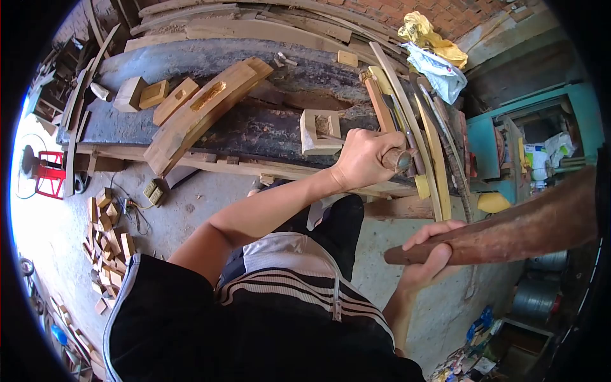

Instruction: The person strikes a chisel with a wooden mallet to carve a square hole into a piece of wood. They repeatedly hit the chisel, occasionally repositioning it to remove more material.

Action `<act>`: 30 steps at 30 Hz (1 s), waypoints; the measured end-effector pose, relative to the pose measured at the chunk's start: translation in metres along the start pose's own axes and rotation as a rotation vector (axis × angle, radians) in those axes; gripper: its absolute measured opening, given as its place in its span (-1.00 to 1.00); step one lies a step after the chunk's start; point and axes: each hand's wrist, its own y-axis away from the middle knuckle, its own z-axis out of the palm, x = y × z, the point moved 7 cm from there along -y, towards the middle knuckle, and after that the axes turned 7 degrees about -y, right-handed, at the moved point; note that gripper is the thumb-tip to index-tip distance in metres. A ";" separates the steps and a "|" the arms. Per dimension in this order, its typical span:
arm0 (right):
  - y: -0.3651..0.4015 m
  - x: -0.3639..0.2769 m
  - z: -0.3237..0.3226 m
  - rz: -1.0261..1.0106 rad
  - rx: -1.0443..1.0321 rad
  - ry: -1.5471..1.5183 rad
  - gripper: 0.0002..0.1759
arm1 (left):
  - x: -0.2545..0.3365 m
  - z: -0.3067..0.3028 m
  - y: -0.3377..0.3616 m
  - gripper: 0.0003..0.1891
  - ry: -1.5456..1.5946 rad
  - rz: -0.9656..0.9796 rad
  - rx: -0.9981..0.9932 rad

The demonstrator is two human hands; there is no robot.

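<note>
My left hand (369, 156) is closed round a tool with a round wooden handle (398, 160). A thin part of that tool seems to reach a pale wooden block (311, 141) with a recess, on the dark workbench (254, 137). My right hand (436, 251) grips a long, thick brown wooden club (509, 239), its narrow end past my fingers and its wide end toward the right edge. The club is apart from the handle.
A curved wooden piece (200, 114) with a slot lies across the bench, near small blocks (130, 94). Long strips (407, 121) lie right of my left hand. Cut blocks (111, 245) are piled on the floor; a teal cabinet (484, 149) stands right.
</note>
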 end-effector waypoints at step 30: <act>0.016 0.059 -0.041 0.380 0.029 0.361 -0.58 | -0.027 -0.042 -0.072 -0.67 0.298 -0.176 0.405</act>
